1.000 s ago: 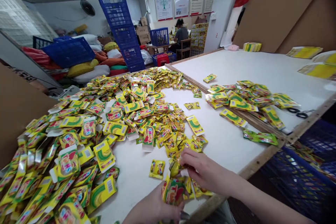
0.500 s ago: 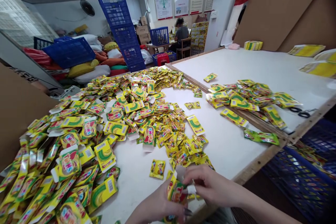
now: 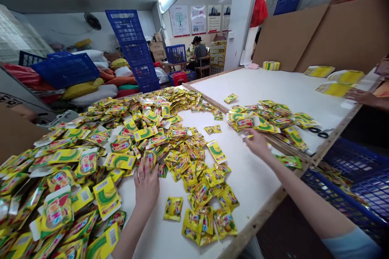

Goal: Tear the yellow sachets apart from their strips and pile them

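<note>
My left hand (image 3: 146, 180) reaches into the left heap, its fingers bent around a small yellow candy box (image 3: 150, 158). Many like it, printed with fruit, make up the heap (image 3: 106, 162), several with white flaps standing out. My right hand (image 3: 257, 143) is stretched forward over the white table, fingers partly spread just short of the right pile. Close beyond its fingertips lies a candy box (image 3: 245, 123) with a white flap out; the hand looks apart from it. Small yellow candy sachets (image 3: 202, 192) lie scattered between my hands.
A wooden strip (image 3: 212, 103) divides the white table (image 3: 234, 170). Black-handled scissors (image 3: 319, 132) lie by the right edge, above blue crates (image 3: 331, 194). A green sachet strip (image 3: 288, 161) is under my right forearm. Another person's hand (image 3: 360, 96) rests at the far right; a seated person (image 3: 199, 53) works behind.
My hands have parted from the near edge, where they held a candy box together. The left went to the heap, the right out toward the right pile. The view has tilted up and turned right.
</note>
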